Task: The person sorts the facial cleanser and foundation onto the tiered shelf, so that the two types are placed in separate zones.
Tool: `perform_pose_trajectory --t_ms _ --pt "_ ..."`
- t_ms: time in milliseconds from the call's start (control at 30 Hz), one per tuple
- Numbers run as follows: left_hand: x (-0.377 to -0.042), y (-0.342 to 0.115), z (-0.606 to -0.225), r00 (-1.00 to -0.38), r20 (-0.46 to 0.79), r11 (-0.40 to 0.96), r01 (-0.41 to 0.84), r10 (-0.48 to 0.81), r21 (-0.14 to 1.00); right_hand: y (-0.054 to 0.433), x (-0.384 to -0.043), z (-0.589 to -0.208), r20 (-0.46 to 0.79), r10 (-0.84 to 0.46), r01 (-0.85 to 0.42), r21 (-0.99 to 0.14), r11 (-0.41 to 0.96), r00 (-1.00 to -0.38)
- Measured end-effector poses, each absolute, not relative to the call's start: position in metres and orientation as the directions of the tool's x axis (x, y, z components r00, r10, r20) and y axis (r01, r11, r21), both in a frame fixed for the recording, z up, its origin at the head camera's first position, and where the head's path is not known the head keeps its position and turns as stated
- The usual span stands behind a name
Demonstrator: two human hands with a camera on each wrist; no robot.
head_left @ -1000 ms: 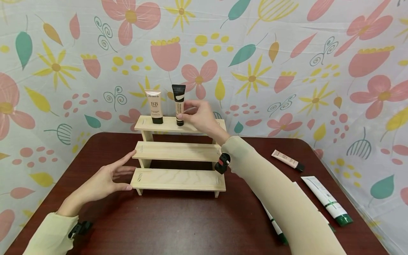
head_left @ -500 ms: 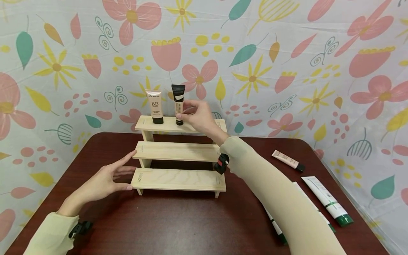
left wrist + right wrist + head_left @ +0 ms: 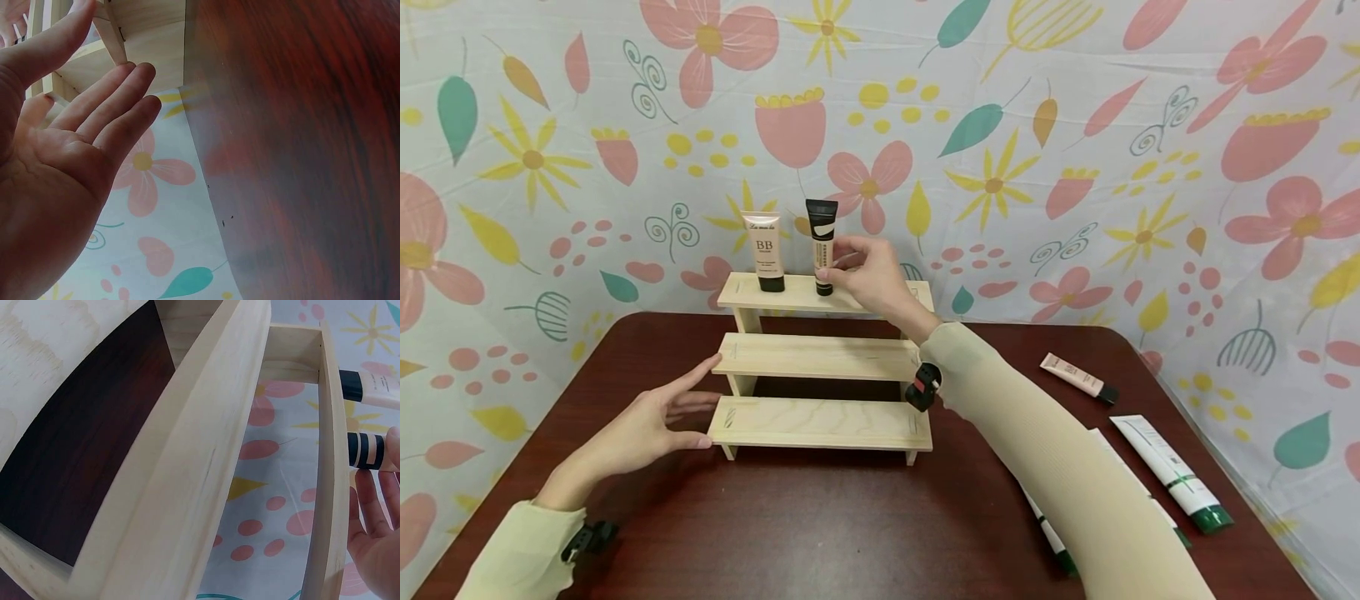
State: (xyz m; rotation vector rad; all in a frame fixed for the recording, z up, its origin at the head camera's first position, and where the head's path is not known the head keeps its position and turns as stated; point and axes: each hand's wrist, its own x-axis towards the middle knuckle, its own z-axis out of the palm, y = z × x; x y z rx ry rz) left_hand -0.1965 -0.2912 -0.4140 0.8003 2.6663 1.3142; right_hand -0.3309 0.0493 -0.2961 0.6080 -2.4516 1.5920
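Note:
A three-tier wooden display stand [image 3: 823,421] stands on the dark table. On its top tier, my right hand [image 3: 874,275] pinches a black-and-beige cosmetic tube [image 3: 822,242], which is upright with its cap down at the board. Beside it to the left stands a pink BB cream tube [image 3: 764,250] on its black cap. The right wrist view shows the striped cap [image 3: 365,450] close to the top board's edge, fingers around the tube. My left hand [image 3: 643,429] touches the stand's left side with extended fingers; its palm [image 3: 62,162] holds nothing.
On the right of the table [image 3: 820,525] lie a small pink BB tube [image 3: 1078,378] and a white tube with a green cap [image 3: 1172,472]. More white-and-green tubes lie partly hidden under my right forearm. A floral cloth [image 3: 970,108] hangs behind the table.
The black-and-beige tube and my right hand shift only very slightly on the top tier. My left hand stays in place at the stand's side.

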Motion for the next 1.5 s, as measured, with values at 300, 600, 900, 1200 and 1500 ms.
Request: perform_pose_trajectory --t_ms 300,600,900,1200,1500 --pt "-0.197 -0.291 -0.414 -0.863 0.166 0.503 0.423 0.476 0.754 0.049 -0.33 -0.296 0.346 -0.249 -0.417 -0.837 0.353 -0.905" --pt "-0.197 -0.291 -0.412 -0.863 0.163 0.497 0.419 0.478 0.76 0.049 -0.328 -0.295 0.342 -0.243 -0.411 -0.839 0.356 -0.908" --pt "-0.197 -0.291 -0.413 -0.867 0.153 0.502 0.41 0.475 0.761 0.052 -0.328 -0.297 0.354 -0.269 -0.433 -0.833 0.344 -0.896" --pt "-0.197 -0.29 -0.412 -0.869 0.151 0.502 0.406 0.472 0.764 0.077 -0.323 -0.296 0.344 -0.281 -0.43 -0.832 0.351 -0.896" --pt "-0.197 -0.291 -0.413 -0.867 0.159 0.501 0.412 0.472 0.762 0.105 -0.314 -0.293 0.328 -0.342 -0.453 -0.796 0.401 -0.88"
